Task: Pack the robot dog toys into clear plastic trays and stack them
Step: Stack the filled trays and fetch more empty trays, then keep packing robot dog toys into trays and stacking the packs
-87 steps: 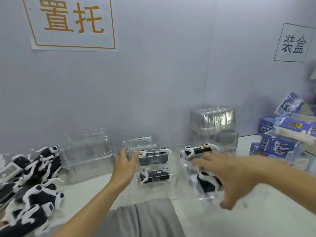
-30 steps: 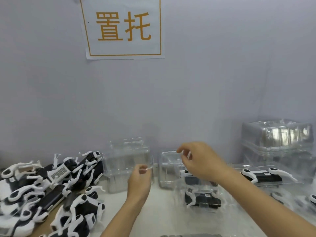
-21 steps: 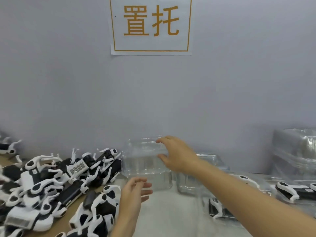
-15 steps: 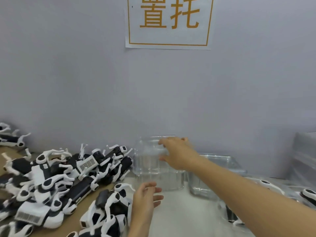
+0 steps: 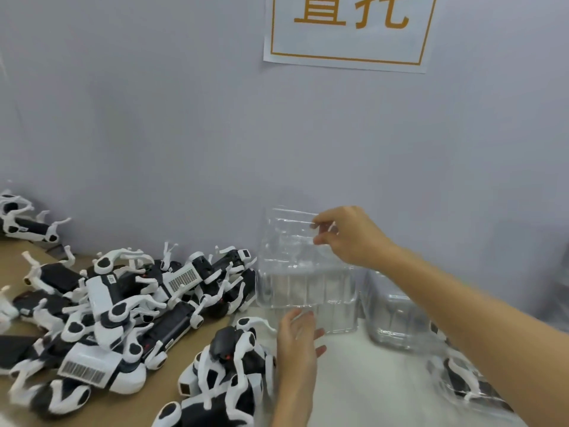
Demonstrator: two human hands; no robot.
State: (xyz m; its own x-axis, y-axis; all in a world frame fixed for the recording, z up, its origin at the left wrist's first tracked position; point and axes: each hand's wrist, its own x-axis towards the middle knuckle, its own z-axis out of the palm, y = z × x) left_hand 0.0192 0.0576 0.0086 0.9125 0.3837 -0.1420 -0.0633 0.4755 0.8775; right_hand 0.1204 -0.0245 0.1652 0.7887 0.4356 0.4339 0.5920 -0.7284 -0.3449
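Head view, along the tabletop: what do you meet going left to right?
Pile of robot dog toys → left hand, open → stack of clear trays, its top tray pinched by the right hand → second tray stack → blurred packed tray.

My sign (image 5: pixel 346 32) at 12 o'clock is cut by the top edge, so only the lower halves of its two orange characters show. My right forearm (image 5: pixel 480 322) runs out of frame at 4 o'clock and hides part of the second tray stack (image 5: pixel 391 315) behind it. A packed tray (image 5: pixel 462 380) at 4 o'clock is smeared by motion; I cannot tell how the dog inside lies. My right grip (image 5: pixel 345 235) pinches the clear tray (image 5: pixel 289 238), whose edges melt into the wall. The dogs (image 5: pixel 129 303) at 8 o'clock overlap too much to count, and several are cut off by the left and bottom edges.
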